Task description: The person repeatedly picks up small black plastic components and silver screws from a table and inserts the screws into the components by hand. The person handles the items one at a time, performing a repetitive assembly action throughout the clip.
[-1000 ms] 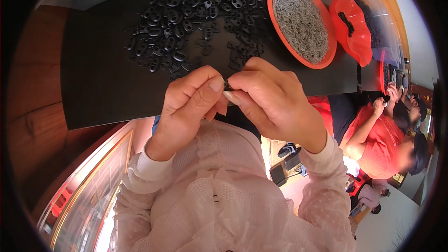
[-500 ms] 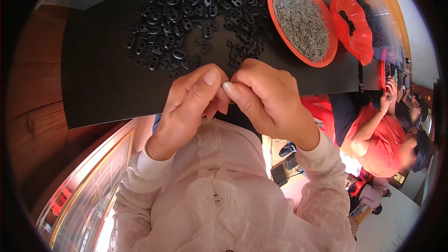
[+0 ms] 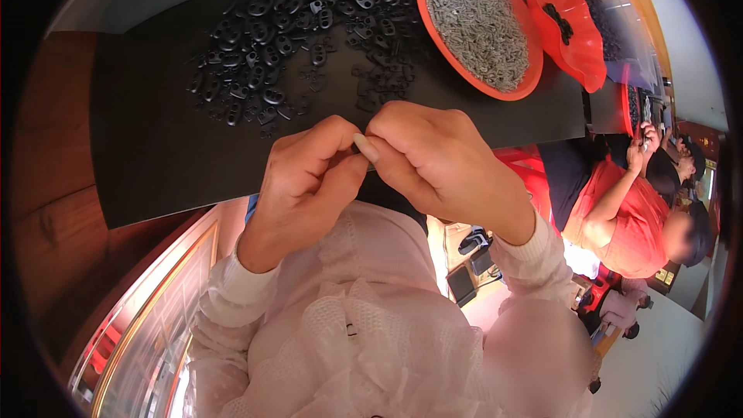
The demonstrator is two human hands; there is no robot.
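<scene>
My left hand [image 3: 309,182] and my right hand [image 3: 437,159] meet fingertip to fingertip just over the near edge of the black table [image 3: 170,139]. Both are closed in a pinch, with the right thumb tip pressed against the left fingers. Whatever they grip is hidden behind the fingers or too small to make out. Beyond them lies a spread of black plastic two-hole cord locks [image 3: 271,54], with smaller black plastic parts [image 3: 379,81] along its near side. Farther right, an orange-red oval dish [image 3: 529,89] is heaped with small metal springs [image 3: 480,27].
A red wavy-rimmed dish [image 3: 576,54] holding a few black pieces stands right of the springs. Clear plastic bags [image 3: 627,23] with dark parts lie past it. On the right sits a person in an orange-red top [image 3: 619,224], hands at another table. A brown wooden surface [image 3: 54,131] borders the left.
The left thumb has come down and bent in against the fingers. Both hands remain together. The table and its contents have shifted slightly left and up in the view.
</scene>
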